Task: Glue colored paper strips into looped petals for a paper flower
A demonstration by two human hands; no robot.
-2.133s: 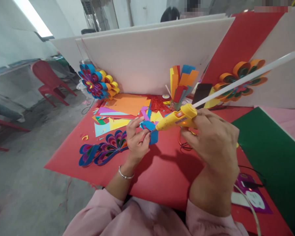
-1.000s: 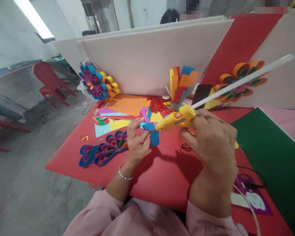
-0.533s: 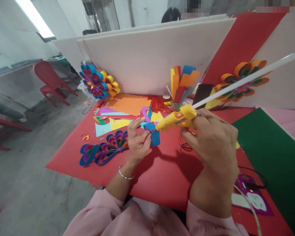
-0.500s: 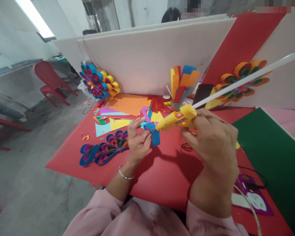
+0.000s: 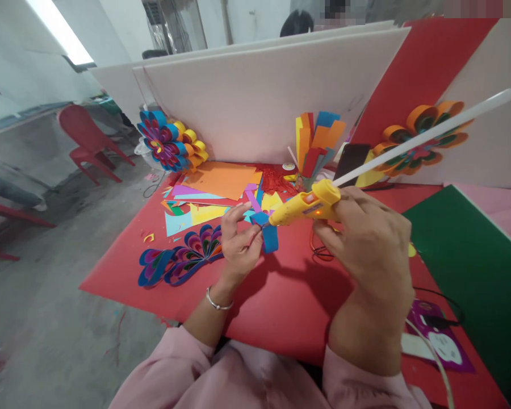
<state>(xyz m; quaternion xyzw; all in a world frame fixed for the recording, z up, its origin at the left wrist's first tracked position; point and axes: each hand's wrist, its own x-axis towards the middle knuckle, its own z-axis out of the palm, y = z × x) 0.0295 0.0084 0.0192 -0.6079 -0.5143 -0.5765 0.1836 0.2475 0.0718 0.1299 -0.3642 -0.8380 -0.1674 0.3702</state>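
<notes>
My left hand [image 5: 241, 243] pinches a looped blue paper strip [image 5: 270, 238] between thumb and fingers, above the red table. In my right hand [image 5: 372, 244] is a yellow hot glue gun [image 5: 302, 205], its nozzle down at the blue strip near my left fingertips. A long white glue stick [image 5: 426, 136] juts out of the gun's back, up to the right. Left of my left hand lie finished paper petals [image 5: 196, 255] with blue outer loops and purple, red and green inner ones. Whether the nozzle touches the paper, I cannot tell.
Coloured paper sheets [image 5: 221, 180] and scraps lie behind my left hand. A bundle of paper strips [image 5: 317, 142] stands against the white board [image 5: 247, 102]. Paper flowers [image 5: 164, 142] hang at the left. A green board [image 5: 472, 267] and a purple packet [image 5: 438, 341] are on the right.
Both hands, the glue gun and the blue strip keep almost the same place. The view has shifted only very slightly.
</notes>
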